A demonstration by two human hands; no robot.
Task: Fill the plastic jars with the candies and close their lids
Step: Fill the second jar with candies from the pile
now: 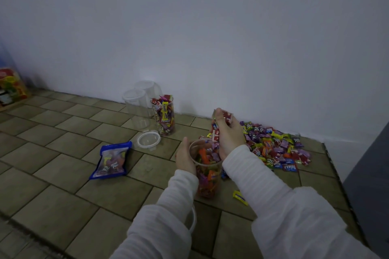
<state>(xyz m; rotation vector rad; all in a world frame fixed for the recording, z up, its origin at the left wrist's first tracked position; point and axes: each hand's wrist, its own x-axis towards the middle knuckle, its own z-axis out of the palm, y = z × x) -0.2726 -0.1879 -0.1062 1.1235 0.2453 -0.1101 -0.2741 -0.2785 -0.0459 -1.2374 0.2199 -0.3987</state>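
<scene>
A clear plastic jar (pixel 207 176), mostly full of wrapped candies, stands on the tiled floor in front of me. My left hand (pixel 185 156) holds its left side near the rim. My right hand (pixel 226 130) grips a handful of red and purple candies (pixel 226 116) just above the jar's mouth. A heap of loose candies (pixel 277 147) lies to the right by the wall. Farther back stand a full jar (pixel 165 116) without a lid and two empty jars (pixel 137 109). A loose lid (pixel 148 139) lies flat near them.
A blue candy bag (pixel 112 161) lies on the floor at left. One yellow candy (pixel 240 197) lies apart near my right sleeve. A colourful box (pixel 11 86) stands at far left. White wall behind; a grey panel (pixel 370 185) at right.
</scene>
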